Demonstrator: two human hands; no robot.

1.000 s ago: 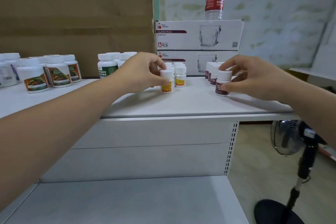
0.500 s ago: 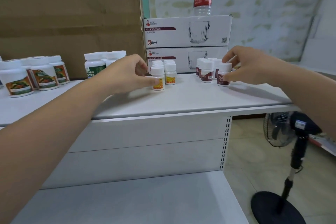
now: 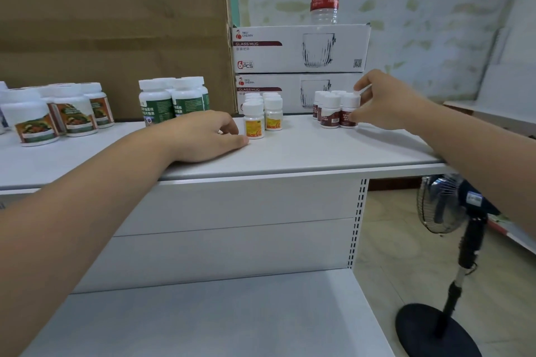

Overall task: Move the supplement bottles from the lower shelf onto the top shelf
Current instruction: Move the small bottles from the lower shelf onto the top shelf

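– Left hand (image 3: 203,136) and right hand (image 3: 385,101): how does each stand?

– Left hand rests on the top shelf (image 3: 319,151), fingers loosely curled and holding nothing, its fingertips just beside the base of the front yellow-labelled bottle (image 3: 254,122). Contact cannot be told. Right hand pinches a red-labelled bottle (image 3: 349,111), one finger on the cap and the thumb low on the label, with the bottle upright on the shelf.

– Which step is in hand?

– Placement, by judgement. Both bottles stand on the top shelf, each at the edge of its own cluster in front of the glass-mug boxes (image 3: 298,49). The red-labelled bottle sits against its neighbours (image 3: 329,113), apparently being lined up.

– Where do the task's things lie relative to the hands?

– Every supplement bottle in view is on the top shelf. The yellow cluster lies to the right of the left hand, the red cluster under and to the left of the right hand, and the larger bottles further left. The lower shelf (image 3: 217,313) lies below both forearms.

– What does the next move call for?

– Probably loosening the right-hand pinch without tipping the narrow bottle or nudging its neighbours. Both hands would then draw back over the shelf edge, down to the lower shelf if more bottles wait outside the view.
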